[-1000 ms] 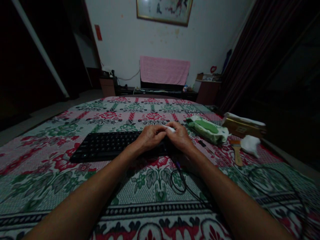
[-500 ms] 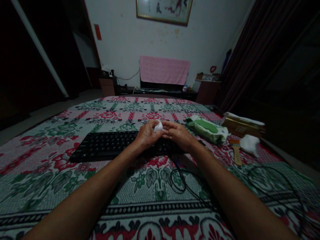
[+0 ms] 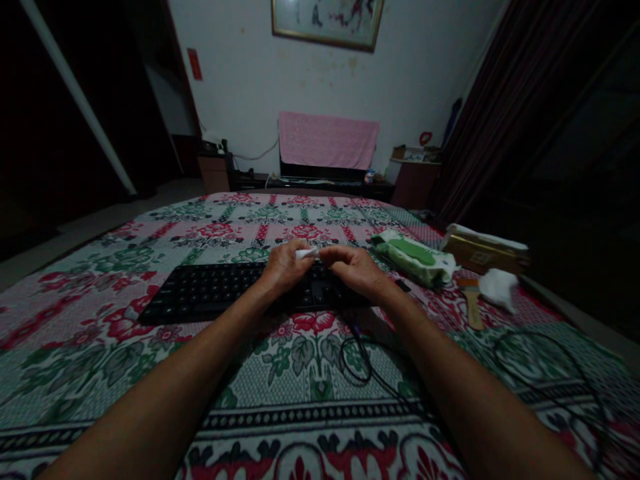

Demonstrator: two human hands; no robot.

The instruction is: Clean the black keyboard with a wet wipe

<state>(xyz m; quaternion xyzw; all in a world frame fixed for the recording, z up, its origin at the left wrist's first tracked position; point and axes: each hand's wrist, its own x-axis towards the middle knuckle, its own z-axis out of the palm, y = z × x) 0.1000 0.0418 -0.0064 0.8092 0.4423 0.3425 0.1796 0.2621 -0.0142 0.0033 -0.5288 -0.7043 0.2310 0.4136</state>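
A black keyboard (image 3: 210, 290) lies across a flowered bedspread (image 3: 125, 333) in front of me. Both my hands hover over its right half, fingers pinched together. My left hand (image 3: 283, 267) and my right hand (image 3: 353, 267) each grip one end of a small white wad, a tissue or wipe (image 3: 306, 254), stretched between them just above the keys. The keyboard's dark cable (image 3: 357, 353) loops on the spread near my right forearm.
A green and white pack of wipes (image 3: 415, 257) lies right of the keyboard. Farther right are a brush with a wooden handle (image 3: 473, 303), a crumpled white tissue (image 3: 497, 287) and a flat cardboard box (image 3: 485, 250). Black cable (image 3: 550, 353) coils at the right edge.
The white wad was bunched between my touching hands. My hands have drawn slightly apart and shifted left, and the wad is now pulled out between them.
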